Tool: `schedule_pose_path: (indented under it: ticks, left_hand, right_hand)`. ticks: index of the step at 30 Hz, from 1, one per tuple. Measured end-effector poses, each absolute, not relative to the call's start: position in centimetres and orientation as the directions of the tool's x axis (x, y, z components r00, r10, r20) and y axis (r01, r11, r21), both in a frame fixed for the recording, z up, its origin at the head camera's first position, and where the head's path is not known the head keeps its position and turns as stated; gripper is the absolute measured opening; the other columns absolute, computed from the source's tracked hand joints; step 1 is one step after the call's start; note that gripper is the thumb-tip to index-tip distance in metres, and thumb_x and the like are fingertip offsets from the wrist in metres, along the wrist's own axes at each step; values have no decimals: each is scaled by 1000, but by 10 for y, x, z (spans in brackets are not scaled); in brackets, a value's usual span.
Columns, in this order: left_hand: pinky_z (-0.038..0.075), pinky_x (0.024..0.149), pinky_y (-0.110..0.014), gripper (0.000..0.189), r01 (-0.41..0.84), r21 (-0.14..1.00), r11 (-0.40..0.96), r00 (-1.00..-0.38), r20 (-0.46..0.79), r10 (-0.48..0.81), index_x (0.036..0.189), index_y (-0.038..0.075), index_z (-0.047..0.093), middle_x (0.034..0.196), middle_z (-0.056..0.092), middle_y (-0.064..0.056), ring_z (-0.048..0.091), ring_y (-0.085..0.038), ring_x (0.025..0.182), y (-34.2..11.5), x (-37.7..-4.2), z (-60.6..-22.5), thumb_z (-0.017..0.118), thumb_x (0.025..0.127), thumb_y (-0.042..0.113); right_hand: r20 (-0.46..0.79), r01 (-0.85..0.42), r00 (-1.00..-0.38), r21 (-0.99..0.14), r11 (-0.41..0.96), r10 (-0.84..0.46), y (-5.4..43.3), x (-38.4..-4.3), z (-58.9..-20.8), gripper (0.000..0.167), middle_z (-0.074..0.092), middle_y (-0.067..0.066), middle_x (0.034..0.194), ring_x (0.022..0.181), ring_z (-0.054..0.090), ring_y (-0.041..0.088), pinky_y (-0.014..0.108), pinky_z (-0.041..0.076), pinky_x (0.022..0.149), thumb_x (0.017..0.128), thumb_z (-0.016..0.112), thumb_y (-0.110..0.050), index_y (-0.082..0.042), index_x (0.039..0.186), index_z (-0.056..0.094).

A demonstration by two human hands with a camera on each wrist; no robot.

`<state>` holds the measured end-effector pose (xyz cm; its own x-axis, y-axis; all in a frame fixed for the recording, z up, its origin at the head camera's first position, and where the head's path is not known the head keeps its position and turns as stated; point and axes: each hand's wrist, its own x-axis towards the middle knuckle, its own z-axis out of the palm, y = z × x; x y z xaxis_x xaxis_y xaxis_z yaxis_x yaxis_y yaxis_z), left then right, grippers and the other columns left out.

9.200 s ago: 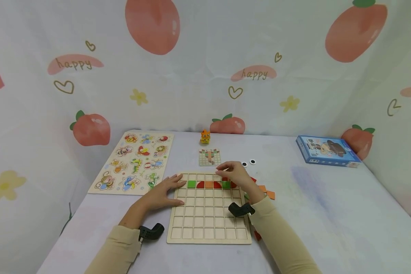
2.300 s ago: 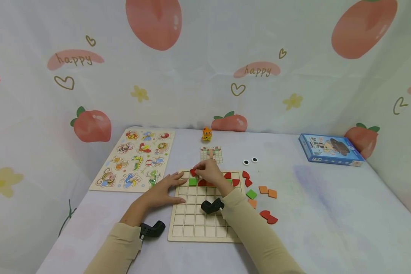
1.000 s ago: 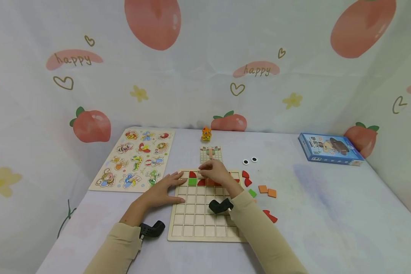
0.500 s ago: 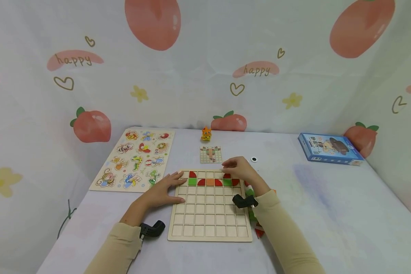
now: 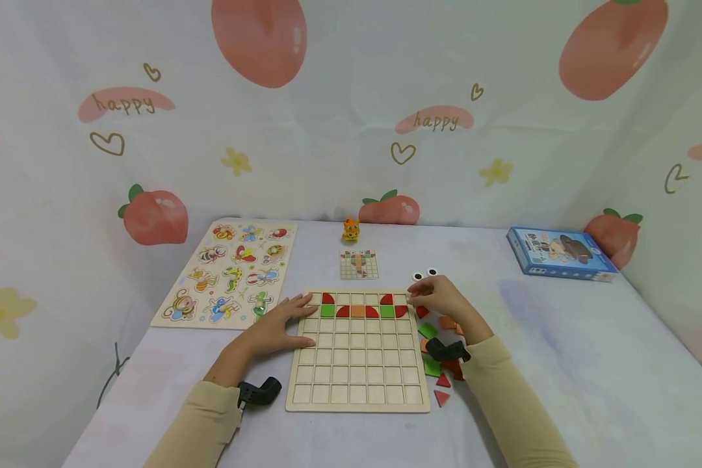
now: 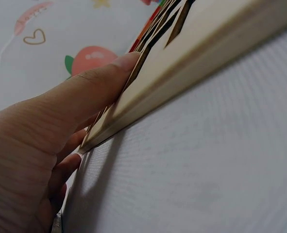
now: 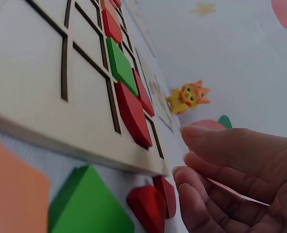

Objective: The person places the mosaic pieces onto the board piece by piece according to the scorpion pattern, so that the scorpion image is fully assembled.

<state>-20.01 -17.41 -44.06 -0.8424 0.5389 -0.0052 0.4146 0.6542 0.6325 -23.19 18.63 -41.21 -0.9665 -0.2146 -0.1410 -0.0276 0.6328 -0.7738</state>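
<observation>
A wooden grid board [image 5: 357, 376] lies on the table before me. Red quarter-circle pieces [image 5: 328, 299], green squares [image 5: 387, 311] and an orange square [image 5: 358, 312] sit in its top two rows. My left hand [image 5: 276, 328] rests on the board's left edge, fingers spread; in the left wrist view its thumb [image 6: 97, 82] lies over the rim. Off the upper right corner, my right hand [image 5: 444, 302] hovers with bent fingers and nothing visible between them. In the right wrist view, loose red pieces [image 7: 147, 206] lie just beside its fingertips.
Loose green [image 5: 432, 366], orange and red pieces lie right of the board, partly under the right arm. Behind it are a pattern card [image 5: 359, 265], two eye discs [image 5: 432, 272] and a cat-like figurine [image 5: 351, 229]. A bug puzzle [image 5: 225, 273] lies left, a blue box [image 5: 561, 253] right.
My right hand set a red quarter-circle in the top row's left part, then withdrew rightward across the board to the loose pieces. The left hand has stayed at the board's edge.
</observation>
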Motion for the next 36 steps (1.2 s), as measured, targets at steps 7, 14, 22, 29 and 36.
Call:
schedule_pose_path:
  ticks: [7, 14, 22, 29, 36]
  left_hand:
    - [12, 116, -53, 76, 425, 620, 660, -841, 2, 541, 136, 14, 49, 153, 29, -7, 17, -36, 143, -175, -200, -442, 75, 73, 47]
    - [12, 116, -53, 75, 436, 618, 654, -838, 13, 546, 136, 13, 50, 153, 29, -8, 18, -36, 143, -175, -200, -442, 75, 73, 46]
    - [10, 117, -51, 75, 425, 631, 650, -840, 6, 543, 136, 12, 50, 153, 29, -8, 17, -35, 143, -174, -200, -442, 75, 73, 45]
    - [11, 117, -51, 74, 430, 628, 649, -843, 23, 537, 134, 10, 52, 153, 29, -9, 21, -33, 142, -173, -201, -444, 76, 73, 45]
    - [17, 113, -58, 68, 407, 615, 675, -856, 0, 517, 134, 15, 52, 153, 28, -8, 16, -42, 141, -174, -192, -443, 69, 77, 48]
  right_hand:
    - [-190, 22, -960, -784, 621, -206, 194, -226, -413, 23, 68, 10, 87, 74, 59, 13, 24, 49, 68, 81, 71, -13, 2, 98, 67]
    - [-178, 3, -962, -762, 648, -205, 199, -223, -417, 23, 66, 9, 85, 73, 56, 13, 23, 47, 67, 78, 74, -12, 2, 95, 67]
    - [-147, -27, -970, -730, 683, -196, 199, -220, -422, 23, 62, 8, 80, 71, 53, 15, 25, 45, 63, 77, 76, -12, 2, 93, 66]
    - [-140, -23, -976, -694, 720, -166, 197, -217, -421, 19, 61, 8, 76, 68, 51, 16, 24, 42, 61, 76, 76, -12, 1, 85, 65]
    - [-182, 17, -973, -675, 738, -144, 190, -215, -417, 17, 61, 8, 78, 70, 50, 17, 24, 42, 61, 77, 75, -11, 0, 82, 63]
